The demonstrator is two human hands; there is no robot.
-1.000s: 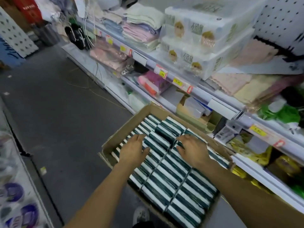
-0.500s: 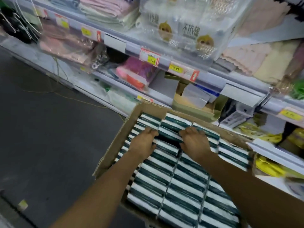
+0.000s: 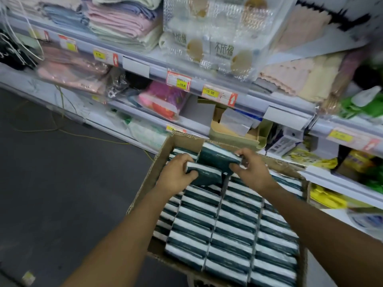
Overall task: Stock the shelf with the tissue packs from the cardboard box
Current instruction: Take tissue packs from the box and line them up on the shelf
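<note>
The cardboard box (image 3: 182, 141) sits on the floor just in front of the shelf (image 3: 207, 88), packed with rows of dark green and white tissue packs (image 3: 234, 230). At its far end both hands are closed on packs lifted above the rows: the left hand (image 3: 176, 175) grips one pack (image 3: 204, 175), the right hand (image 3: 251, 168) grips another (image 3: 217, 157), perhaps more than one, since blur hides the edges. The two packs touch.

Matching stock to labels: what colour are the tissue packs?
Dark green with white edges, seen in the head view, on the tissue packs.
</note>
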